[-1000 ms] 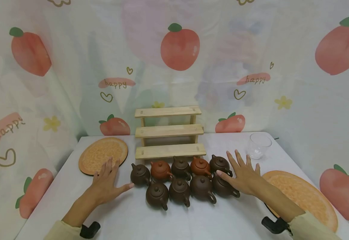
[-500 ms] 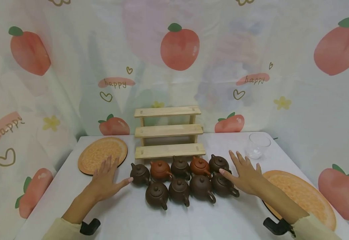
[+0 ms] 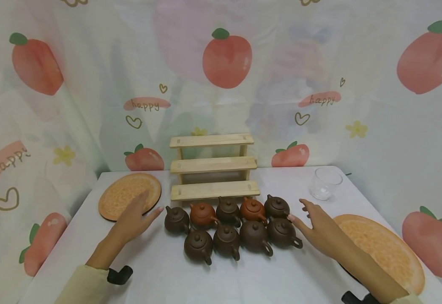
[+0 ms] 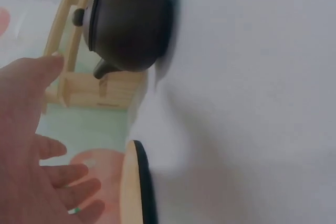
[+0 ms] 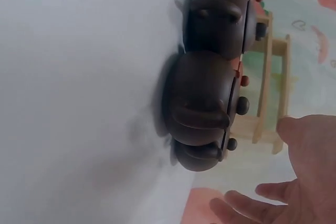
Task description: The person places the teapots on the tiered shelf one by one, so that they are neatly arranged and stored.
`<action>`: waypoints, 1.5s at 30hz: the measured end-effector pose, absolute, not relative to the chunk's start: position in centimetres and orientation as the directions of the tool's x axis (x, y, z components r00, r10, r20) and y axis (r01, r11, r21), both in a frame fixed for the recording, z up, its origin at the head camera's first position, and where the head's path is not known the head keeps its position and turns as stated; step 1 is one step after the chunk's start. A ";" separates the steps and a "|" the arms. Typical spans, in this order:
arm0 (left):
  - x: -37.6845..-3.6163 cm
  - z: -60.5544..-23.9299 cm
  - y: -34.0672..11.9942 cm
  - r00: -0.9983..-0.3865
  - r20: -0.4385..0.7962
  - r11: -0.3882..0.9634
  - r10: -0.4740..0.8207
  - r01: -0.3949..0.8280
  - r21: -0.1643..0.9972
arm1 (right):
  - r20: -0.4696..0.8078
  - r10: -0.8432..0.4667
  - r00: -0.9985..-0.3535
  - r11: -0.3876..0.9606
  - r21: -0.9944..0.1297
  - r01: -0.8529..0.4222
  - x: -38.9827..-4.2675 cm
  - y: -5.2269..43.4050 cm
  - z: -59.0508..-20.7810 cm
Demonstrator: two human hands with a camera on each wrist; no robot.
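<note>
Several small teapots stand in two rows on the white table. Two are reddish-brown, one left (image 3: 203, 214) and one right (image 3: 252, 209); the others are dark brown. My left hand (image 3: 131, 219) hovers with relaxed fingers left of the dark teapot (image 3: 177, 220) at the row's left end, which also shows in the left wrist view (image 4: 131, 24). At the right end, my right hand (image 3: 317, 230) has loosely bent fingers, its thumb tip close beside the dark teapots there, one at the front (image 3: 283, 232) and one behind (image 3: 276, 206). Neither hand holds anything.
A three-step wooden stand (image 3: 215, 191) is behind the teapots. One round wood-coloured board (image 3: 126, 192) lies at the back left, another (image 3: 386, 249) at the right, partly under the right forearm. A clear glass (image 3: 325, 183) stands at the back right near the table's edge.
My left hand has turned, its fingers drawing together and its thumb moving slightly left. The right hand has shifted right and down, away from the teapots, its fingers bending. The teapots have stayed put.
</note>
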State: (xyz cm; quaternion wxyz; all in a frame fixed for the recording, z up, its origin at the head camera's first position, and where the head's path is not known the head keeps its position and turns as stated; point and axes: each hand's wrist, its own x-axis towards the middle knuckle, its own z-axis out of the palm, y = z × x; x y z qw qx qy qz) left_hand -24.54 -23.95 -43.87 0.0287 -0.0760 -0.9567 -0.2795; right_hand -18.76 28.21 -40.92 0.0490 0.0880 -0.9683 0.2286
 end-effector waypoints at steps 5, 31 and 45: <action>-26.3 -43.4 -23.4 -0.983 0.141 0.773 0.118 0.180 0.609 | 0.128 -0.117 -0.985 0.880 -0.446 -0.162 -17.8 28.5 -41.2; -31.0 -43.5 -21.1 -0.968 -0.032 0.688 0.250 0.154 0.709 | 0.043 -0.132 -0.990 0.881 -0.453 -0.138 -15.4 27.2 -45.3; -31.3 -43.5 -21.0 -0.966 -0.032 0.691 0.257 0.161 0.704 | 0.191 -0.172 -0.966 0.889 -0.393 -0.236 -15.4 27.4 -46.1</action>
